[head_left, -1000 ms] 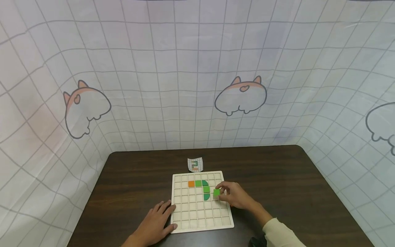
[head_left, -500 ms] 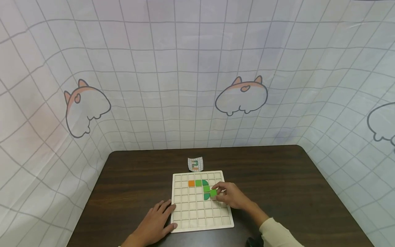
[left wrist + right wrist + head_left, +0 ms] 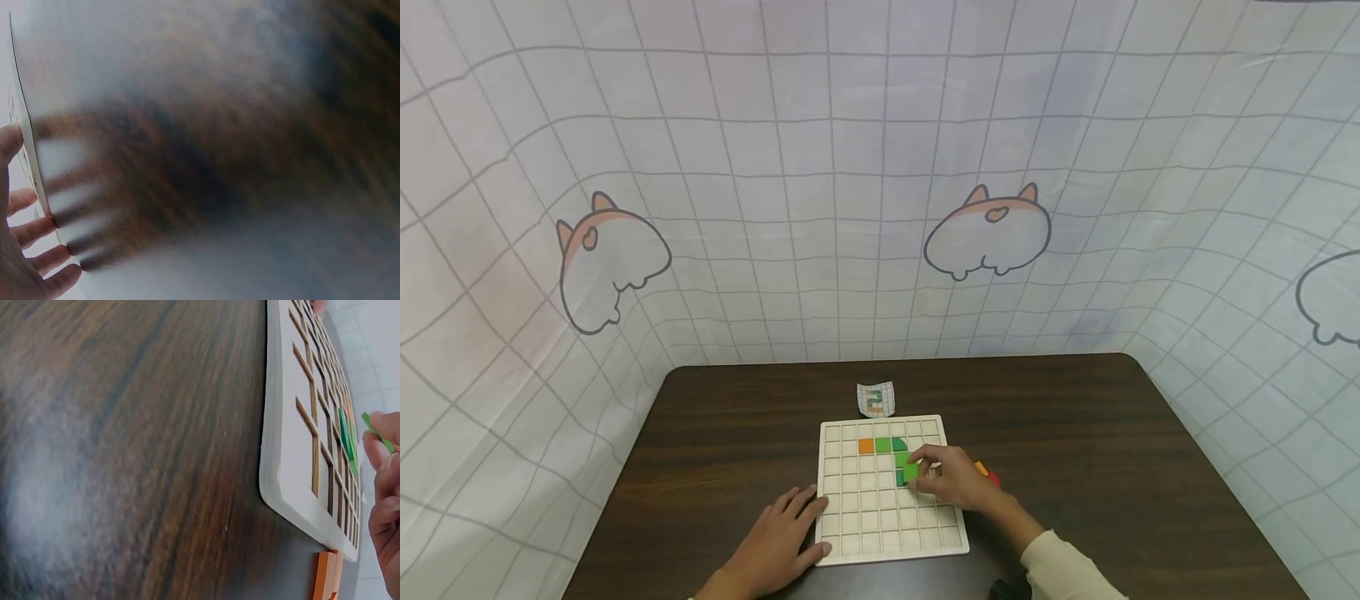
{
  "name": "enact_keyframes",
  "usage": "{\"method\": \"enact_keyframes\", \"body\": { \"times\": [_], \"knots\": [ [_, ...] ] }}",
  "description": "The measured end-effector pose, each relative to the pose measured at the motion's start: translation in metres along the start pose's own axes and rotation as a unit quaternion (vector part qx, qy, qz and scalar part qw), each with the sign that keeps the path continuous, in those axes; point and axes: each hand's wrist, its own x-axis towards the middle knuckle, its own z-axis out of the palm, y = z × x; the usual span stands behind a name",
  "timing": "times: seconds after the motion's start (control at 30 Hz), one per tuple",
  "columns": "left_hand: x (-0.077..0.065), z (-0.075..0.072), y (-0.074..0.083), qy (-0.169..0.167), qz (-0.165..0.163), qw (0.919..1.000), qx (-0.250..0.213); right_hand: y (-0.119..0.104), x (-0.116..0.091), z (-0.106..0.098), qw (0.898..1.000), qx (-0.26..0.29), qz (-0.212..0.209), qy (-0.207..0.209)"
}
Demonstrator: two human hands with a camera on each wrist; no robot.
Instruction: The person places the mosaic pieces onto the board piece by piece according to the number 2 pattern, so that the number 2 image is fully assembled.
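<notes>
My right hand [image 3: 953, 477] pinches a light green square tile [image 3: 910, 472] between thumb and fingertips, close over the white gridded board [image 3: 850, 525]. In the right wrist view the pinched tile [image 3: 377, 432] shows edge-on, tilted. It partly covers a dark green rounded tile [image 3: 899, 478] in the head view. Just above sits another light green tile [image 3: 902, 458]. Along an upper row lie an orange tile [image 3: 867, 446], a green tile [image 3: 883, 445] and a dark green quarter-round [image 3: 898, 444]. My left hand [image 3: 772, 537] rests at the board's left edge, thumb and fingers extended.
A small card [image 3: 876, 400] printed with a coloured grid pattern lies behind the board. Beyond my right wrist, a yellow-orange piece [image 3: 981, 468] and a red piece [image 3: 994, 479] lie on the dark wooden table [image 3: 1097, 433]. A white grid-patterned curtain [image 3: 850, 250] surrounds the table.
My right hand has carried the light green tile leftward over the board, to the lower dark green tile. The yellow-orange and red pieces have come into view behind it. My left hand has stayed put.
</notes>
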Motion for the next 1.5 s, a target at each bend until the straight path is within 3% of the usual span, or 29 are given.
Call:
{"method": "enact_keyframes", "body": {
  "times": [0.63, 1.5],
  "knots": [
    [-0.002, -0.001, 0.0, 0.0, 0.013, 0.9998, -0.013, -0.006, 0.005, 0.012, 1.0, -0.007, -0.001, -0.009],
    [-0.001, -0.001, 0.0, 0.003, 0.011, 0.9999, -0.011, -0.011, 0.013, 0.025, 0.996, -0.088, -0.012, -0.021]
  ]
}}
